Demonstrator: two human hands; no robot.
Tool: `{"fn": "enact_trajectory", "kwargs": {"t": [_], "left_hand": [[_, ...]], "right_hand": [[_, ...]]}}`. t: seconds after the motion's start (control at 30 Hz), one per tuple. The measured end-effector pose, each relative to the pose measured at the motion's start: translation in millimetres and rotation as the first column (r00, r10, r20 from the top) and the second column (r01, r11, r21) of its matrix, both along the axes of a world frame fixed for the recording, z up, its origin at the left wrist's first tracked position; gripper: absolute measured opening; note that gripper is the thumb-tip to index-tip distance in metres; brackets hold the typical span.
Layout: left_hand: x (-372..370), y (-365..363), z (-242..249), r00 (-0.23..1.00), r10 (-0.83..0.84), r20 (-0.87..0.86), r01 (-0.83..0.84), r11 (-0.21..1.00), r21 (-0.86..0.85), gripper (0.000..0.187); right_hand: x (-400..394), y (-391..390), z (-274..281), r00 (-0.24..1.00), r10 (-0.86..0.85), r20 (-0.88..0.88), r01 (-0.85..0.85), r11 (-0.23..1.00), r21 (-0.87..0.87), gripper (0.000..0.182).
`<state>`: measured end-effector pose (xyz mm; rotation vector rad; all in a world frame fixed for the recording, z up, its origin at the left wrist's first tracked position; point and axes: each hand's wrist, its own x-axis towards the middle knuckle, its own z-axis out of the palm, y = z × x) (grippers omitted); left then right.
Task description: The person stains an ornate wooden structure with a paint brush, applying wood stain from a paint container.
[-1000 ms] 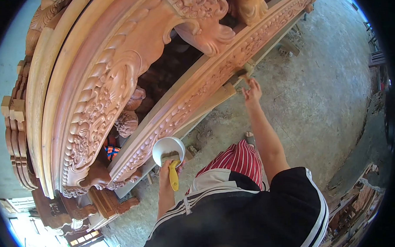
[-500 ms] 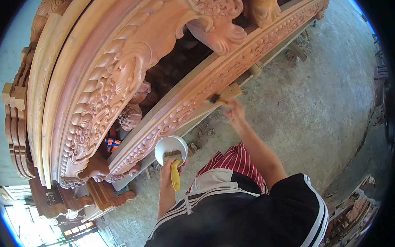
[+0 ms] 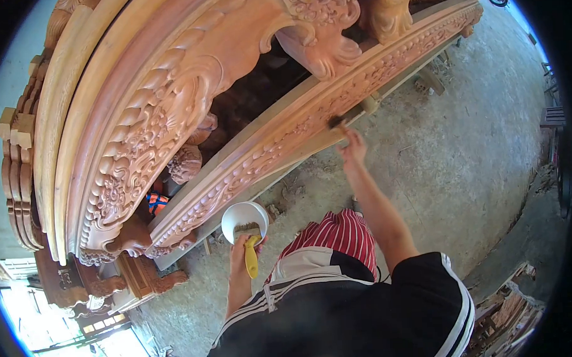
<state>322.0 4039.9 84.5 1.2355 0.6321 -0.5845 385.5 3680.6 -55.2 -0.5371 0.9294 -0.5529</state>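
Note:
My left hand is closed round a white tub and tilts its opening toward me. A paintbrush with a yellow handle rests at the tub's rim, under the same hand, its bristles inside. My right hand grips a second brush with dark bristles. Those bristles overlap the lower edge of a long carved wooden rail, part of a large reddish-brown carved piece.
Thick curved mouldings and a carved panel rise at the left. Wooden supports stick out beneath the rail. A concrete floor spreads to the right, with scraps of wood at the lower right and bright windows at lower left.
My right hand has moved the dark-bristled brush up and to the right along the rail. The tub and yellow-handled brush stay in my left hand. The view has shifted slightly.

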Motion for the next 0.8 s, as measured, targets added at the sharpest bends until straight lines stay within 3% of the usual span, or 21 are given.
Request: {"fn": "enact_trajectory", "kwargs": {"t": [0.13,0.17,0.23,0.37,0.5,0.57,0.63,0.7,0.73,0.8], "left_hand": [[4.8,-7.9,0.9,0.999,-0.016,-0.033,0.015,0.999,-0.032,0.033],[6.6,-10.0,2.0,0.999,-0.008,-0.038,0.008,1.0,-0.019,0.033],[9.1,-9.9,2.9,0.999,0.008,-0.047,-0.008,1.0,-0.007,0.033],[12.2,10.4,-2.8,1.0,-0.021,-0.009,0.021,0.997,-0.08,0.033],[7.8,21.6,-5.1,0.999,0.033,-0.018,-0.035,0.992,-0.118,0.026],[7.1,30.1,-13.1,0.998,0.052,-0.043,-0.058,0.988,-0.143,0.026],[5.8,35.4,-16.0,0.995,0.069,-0.066,-0.079,0.984,-0.163,0.027],[7.2,36.5,-13.4,0.998,0.063,-0.025,-0.066,0.989,-0.136,0.033],[8.2,37.9,-12.3,0.998,0.065,-0.026,-0.068,0.988,-0.14,0.033],[11.2,40.6,-9.3,0.999,0.033,-0.008,-0.034,0.994,-0.107,0.033]], "right_hand": [[-25.3,69.6,6.4,0.905,0.422,0.048,-0.424,0.892,0.157,0.021],[-24.0,70.7,6.3,0.905,0.423,0.045,-0.425,0.892,0.156,0.021],[-15.4,70.6,4.0,0.926,0.376,0.002,-0.371,0.913,0.169,0.025],[-3.9,11.9,7.2,0.995,0.082,-0.055,-0.089,0.987,-0.136,0.023],[-2.5,2.3,22.2,0.994,-0.053,-0.092,0.022,0.951,-0.31,0.021],[2.2,37.9,11.4,0.989,0.128,-0.073,-0.144,0.943,-0.3,0.021],[5.2,95.9,14.4,0.972,0.165,-0.164,-0.188,0.973,-0.134,0.02],[0.1,132.0,10.9,0.924,0.378,-0.066,-0.37,0.923,0.103,0.019],[-1.4,140.6,11.2,0.922,0.38,-0.069,-0.373,0.923,0.099,0.019],[-3.2,152.0,13.2,0.822,0.564,-0.079,-0.552,0.823,0.134,0.023]]}}
